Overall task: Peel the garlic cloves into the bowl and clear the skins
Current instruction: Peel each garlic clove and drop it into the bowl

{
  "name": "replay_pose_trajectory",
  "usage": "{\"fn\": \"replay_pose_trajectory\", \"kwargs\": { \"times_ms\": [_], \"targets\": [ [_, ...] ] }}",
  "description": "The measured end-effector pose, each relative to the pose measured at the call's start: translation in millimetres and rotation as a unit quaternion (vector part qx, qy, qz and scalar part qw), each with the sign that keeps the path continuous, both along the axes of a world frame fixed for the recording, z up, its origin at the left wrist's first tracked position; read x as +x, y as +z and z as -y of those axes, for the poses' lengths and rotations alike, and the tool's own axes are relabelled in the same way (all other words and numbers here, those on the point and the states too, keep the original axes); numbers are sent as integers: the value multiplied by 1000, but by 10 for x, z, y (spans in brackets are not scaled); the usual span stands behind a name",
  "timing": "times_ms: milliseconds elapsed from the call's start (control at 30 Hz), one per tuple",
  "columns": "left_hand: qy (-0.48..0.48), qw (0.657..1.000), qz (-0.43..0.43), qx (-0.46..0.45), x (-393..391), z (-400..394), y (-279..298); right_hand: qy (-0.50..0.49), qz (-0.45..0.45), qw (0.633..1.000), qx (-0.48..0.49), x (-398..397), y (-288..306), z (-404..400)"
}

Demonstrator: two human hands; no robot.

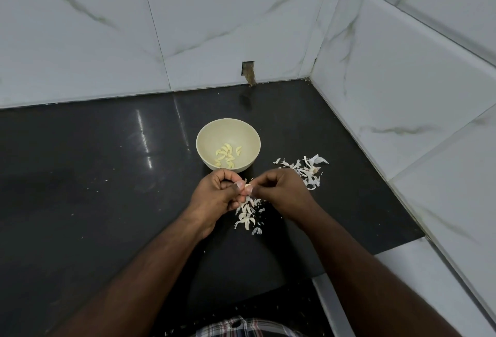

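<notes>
Your bowl [228, 132] holds peeled cloves [226, 155], while your left hand [214, 194] and right hand [279, 189] pinch a pale garlic clove [247, 187] between them

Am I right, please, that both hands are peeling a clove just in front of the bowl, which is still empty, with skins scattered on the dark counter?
Not quite: the bowl is not empty; the head view shows several peeled cloves in it. The rest holds: the left hand and right hand work a clove before it, skins on the counter.
</notes>
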State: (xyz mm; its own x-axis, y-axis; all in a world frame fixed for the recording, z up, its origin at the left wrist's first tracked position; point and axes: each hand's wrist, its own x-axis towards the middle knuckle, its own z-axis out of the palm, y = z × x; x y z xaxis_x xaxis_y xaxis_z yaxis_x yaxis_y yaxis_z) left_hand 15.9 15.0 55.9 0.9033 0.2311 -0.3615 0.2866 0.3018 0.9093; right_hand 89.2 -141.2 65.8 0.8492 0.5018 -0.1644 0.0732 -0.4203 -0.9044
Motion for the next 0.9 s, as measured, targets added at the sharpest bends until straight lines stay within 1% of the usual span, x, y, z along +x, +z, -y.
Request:
{"fn": "replay_pose_trajectory", "kwargs": {
  "times_ms": [133, 233, 300, 533, 667, 733, 900],
  "targets": [
    [4, 998, -19, 68, -13, -55, -70, -27, 2, 999, 17, 52, 7, -37],
    [12, 991, -44, 122, -18, -115, -103, -51, 29, 998, 10, 146, 55, -124],
    [4, 988, -49, 143, -23, -138, -113, -60, 48, 997, 1, 228, 95, -209],
    [-19, 975, -38, 217, -36, -231, -182, -29, 138, 989, -52, 410, 154, -434],
    [-25, 964, -50, 258, -58, -301, -211, -48, 134, 988, -61, 415, 103, -359],
    [-36, 962, -56, 265, -56, -312, -223, -29, 148, 985, -88, 399, 75, -330],
    [-55, 953, -62, 291, -20, -306, -236, 88, 211, 960, -161, 351, 9, -344]
  ]
}}
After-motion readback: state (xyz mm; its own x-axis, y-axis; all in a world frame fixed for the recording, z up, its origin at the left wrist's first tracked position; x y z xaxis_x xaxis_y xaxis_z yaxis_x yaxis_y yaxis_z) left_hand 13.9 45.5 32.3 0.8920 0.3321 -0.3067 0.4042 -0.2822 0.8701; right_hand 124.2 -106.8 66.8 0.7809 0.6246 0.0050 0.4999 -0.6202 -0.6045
